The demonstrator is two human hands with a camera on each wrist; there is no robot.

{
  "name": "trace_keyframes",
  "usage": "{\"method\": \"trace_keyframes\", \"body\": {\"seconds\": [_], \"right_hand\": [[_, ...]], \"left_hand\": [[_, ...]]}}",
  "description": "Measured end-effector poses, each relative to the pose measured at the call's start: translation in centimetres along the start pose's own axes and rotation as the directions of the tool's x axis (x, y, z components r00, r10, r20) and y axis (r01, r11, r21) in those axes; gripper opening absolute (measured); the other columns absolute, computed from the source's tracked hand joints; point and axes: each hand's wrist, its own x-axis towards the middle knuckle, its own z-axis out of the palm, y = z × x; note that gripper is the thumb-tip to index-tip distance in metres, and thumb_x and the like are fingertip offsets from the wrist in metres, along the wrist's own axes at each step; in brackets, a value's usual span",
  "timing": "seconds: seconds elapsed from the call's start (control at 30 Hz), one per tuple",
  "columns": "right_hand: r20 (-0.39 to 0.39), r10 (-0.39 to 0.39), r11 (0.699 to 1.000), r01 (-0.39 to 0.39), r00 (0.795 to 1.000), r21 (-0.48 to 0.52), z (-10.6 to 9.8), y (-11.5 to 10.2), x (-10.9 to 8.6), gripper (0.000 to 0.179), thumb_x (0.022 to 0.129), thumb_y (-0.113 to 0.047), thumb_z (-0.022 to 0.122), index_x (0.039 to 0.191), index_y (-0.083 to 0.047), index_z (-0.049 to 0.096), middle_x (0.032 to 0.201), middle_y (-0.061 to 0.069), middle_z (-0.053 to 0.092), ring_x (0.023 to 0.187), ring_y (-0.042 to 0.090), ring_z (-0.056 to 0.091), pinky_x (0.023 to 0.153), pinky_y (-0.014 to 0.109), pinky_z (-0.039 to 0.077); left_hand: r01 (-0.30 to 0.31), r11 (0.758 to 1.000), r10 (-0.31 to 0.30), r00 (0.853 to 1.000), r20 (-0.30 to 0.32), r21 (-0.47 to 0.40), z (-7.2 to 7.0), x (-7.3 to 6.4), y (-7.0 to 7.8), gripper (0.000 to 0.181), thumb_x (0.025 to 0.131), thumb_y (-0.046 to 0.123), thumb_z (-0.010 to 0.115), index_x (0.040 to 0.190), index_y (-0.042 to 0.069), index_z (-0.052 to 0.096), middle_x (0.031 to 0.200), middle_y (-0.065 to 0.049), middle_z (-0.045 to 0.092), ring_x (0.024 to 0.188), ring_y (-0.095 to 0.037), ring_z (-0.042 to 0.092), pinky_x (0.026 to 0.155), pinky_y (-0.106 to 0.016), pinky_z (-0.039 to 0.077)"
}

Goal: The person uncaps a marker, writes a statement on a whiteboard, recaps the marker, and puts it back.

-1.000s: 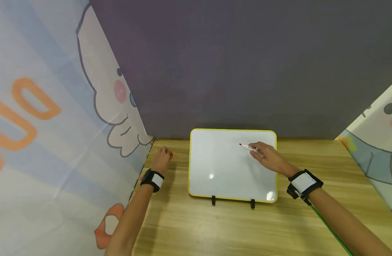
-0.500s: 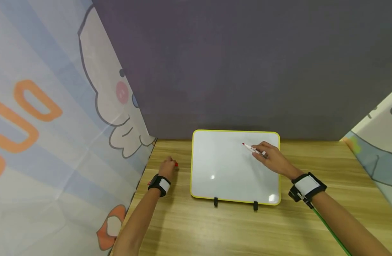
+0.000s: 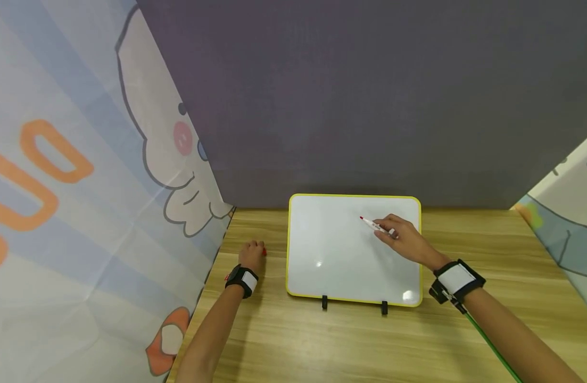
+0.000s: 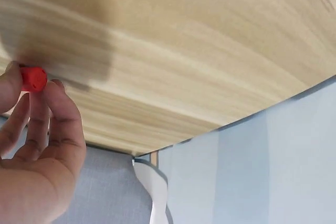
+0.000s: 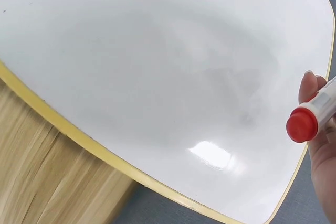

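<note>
My right hand [image 3: 402, 238] grips a white marker [image 3: 373, 225] over the upper right part of a whiteboard [image 3: 331, 250] with a yellow rim. The marker's bare red tip points up and left; I cannot tell whether it touches the board. In the right wrist view, the marker's red rear end [image 5: 302, 125] sticks out of the hand [image 5: 324, 169]. Left of the board, my left hand [image 3: 252, 254] is low over the table. Its thumb and index finger pinch a red marker cap [image 4: 34, 79], while the other fingers bend loosely below.
Two black feet [image 3: 324, 302] jut from the board's lower edge onto the wood-grain table [image 3: 322, 346]. A dark grey panel [image 3: 350, 106] rises behind the board. Printed cloth walls stand at the left [image 3: 106, 213] and right. A green cable [image 3: 489, 343] runs from the right wrist strap.
My left hand, with the cap, has moved nearer to me and slightly right. The marker tip has shifted slightly left over the board. The whole head view has moved a little.
</note>
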Motion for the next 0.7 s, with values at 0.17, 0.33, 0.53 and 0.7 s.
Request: {"method": "trace_keyframes", "body": {"seconds": [0.17,0.33,0.53,0.7], "right_hand": [[0.018,0.022,1.000,-0.022,1.000,-0.002,0.1,0.0,0.0,0.031,0.090,-0.020,0.060,0.117,-0.004,0.063,0.094,0.001,0.059,0.078,0.006,0.052,0.064,0.020,0.047],[0.018,0.024,1.000,-0.024,1.000,-0.008,0.2,0.3,0.1,0.031,0.090,-0.019,0.061,0.116,-0.003,0.063,0.094,0.001,0.058,0.076,0.005,0.051,0.063,0.020,0.046],[0.024,0.012,1.000,-0.012,1.000,-0.016,0.4,0.2,0.5,0.031,0.090,-0.021,0.061,0.116,-0.004,0.063,0.094,-0.001,0.058,0.075,0.005,0.048,0.063,0.020,0.043],[0.042,-0.006,1.000,0.006,0.999,-0.008,0.3,-0.2,0.8,0.031,0.091,-0.023,0.059,0.117,-0.006,0.063,0.094,-0.001,0.057,0.073,0.005,0.047,0.061,0.020,0.042]], "left_hand": [[0.013,0.998,-0.014,1.000,-0.022,-0.067,0.3,-0.5,-0.2,0.027,0.082,0.009,0.068,0.107,0.006,0.059,0.103,-0.018,0.061,0.090,-0.034,0.061,0.064,-0.044,0.053],[0.028,0.980,-0.026,1.000,0.013,-0.198,-1.6,0.2,-0.7,0.034,0.080,0.014,0.072,0.110,0.005,0.060,0.105,-0.020,0.059,0.089,-0.037,0.059,0.067,-0.046,0.052],[0.061,0.959,-0.098,0.988,-0.122,-0.278,-6.7,3.1,-0.9,0.031,0.087,0.003,0.060,0.118,-0.002,0.055,0.113,-0.025,0.054,0.103,-0.042,0.051,0.090,-0.049,0.044],[-0.113,0.921,-0.024,0.938,-0.346,-0.372,-10.8,4.7,2.3,0.021,0.094,0.012,0.052,0.110,-0.001,0.058,0.103,-0.019,0.057,0.094,-0.034,0.057,0.080,-0.043,0.048]]}}
